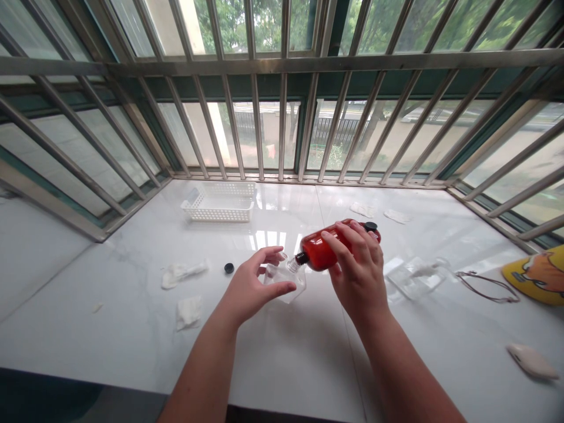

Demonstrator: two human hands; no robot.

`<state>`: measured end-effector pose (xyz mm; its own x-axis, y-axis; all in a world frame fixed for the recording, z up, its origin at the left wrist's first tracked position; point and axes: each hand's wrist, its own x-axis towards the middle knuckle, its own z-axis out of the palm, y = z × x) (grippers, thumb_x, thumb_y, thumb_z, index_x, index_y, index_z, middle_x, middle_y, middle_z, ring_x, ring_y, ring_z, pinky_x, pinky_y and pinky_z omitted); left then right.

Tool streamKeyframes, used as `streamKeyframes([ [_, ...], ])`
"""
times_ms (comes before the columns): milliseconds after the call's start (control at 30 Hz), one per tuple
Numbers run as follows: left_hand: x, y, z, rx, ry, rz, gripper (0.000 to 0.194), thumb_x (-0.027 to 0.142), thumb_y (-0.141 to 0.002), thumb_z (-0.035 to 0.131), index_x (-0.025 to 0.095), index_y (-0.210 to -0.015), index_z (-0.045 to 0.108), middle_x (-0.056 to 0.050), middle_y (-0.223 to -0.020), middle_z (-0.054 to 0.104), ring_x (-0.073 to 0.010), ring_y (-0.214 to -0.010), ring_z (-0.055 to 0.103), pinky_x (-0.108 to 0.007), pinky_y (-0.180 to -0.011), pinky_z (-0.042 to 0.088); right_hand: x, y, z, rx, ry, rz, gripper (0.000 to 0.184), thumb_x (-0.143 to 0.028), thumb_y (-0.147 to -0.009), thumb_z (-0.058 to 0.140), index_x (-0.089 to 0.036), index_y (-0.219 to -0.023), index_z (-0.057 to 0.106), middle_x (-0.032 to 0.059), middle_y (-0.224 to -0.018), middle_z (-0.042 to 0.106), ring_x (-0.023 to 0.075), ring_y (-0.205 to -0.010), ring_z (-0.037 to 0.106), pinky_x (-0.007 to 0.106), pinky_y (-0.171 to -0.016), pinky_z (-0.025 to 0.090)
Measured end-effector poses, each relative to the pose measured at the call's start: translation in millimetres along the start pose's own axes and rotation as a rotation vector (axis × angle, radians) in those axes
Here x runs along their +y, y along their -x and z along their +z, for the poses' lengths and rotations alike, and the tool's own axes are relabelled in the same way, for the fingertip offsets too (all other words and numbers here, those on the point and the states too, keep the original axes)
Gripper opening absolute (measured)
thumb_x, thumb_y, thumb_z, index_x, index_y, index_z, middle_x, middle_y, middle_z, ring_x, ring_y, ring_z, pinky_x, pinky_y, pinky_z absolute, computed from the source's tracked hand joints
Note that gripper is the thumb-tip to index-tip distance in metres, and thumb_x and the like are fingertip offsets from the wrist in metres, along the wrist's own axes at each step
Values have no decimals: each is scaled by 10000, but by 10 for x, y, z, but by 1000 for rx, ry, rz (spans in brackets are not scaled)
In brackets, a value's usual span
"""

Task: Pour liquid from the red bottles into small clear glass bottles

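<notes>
- The left hand (249,291) held a clear plastic pouch (285,283) lightly at its edge.
- The right hand (358,273) firmly grasped a translucent red plastic bottle (324,249), tilted neck-down, its tip at the pouch.
- A small round black cap (228,268) lay nearby on the white marble bench (282,358).
- A white plastic mesh basket (219,202) sat near the far edge.

**Glazed balcony of a home, by the look of it**

Beyond the right grip (359,273), steel security bars (282,66) guard glass windows (191,138) above a white marble tabletop (282,364), with trees (229,23) outside.
</notes>
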<state>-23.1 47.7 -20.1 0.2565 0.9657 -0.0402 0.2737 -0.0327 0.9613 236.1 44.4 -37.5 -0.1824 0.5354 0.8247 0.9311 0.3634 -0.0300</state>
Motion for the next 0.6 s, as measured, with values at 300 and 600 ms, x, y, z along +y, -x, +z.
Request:
streamKeyframes([
  [300, 10, -5, 6, -6, 1, -5, 759, 510, -770, 994, 337, -1438, 679, -93, -1413, 728, -341, -1355, 652, -523, -1153, 498, -14, -6, -5, -7, -4, 15, 598, 12, -980, 673, -303, -1481, 586, 114, -1536, 640, 362, -1526, 535, 628, -1293, 400],
  [600, -5, -11, 10, -9, -11, -12, 757, 502, -772, 993, 334, -1438, 675, -92, -1408, 728, -342, -1348, 653, -513, -1147, 494, -24, -9, 0, 1, -3, 10, 568, 2, -979, 705, -288, -1458, 609, 122, -1529, 645, 362, -1520, 541, 613, -1299, 389],
])
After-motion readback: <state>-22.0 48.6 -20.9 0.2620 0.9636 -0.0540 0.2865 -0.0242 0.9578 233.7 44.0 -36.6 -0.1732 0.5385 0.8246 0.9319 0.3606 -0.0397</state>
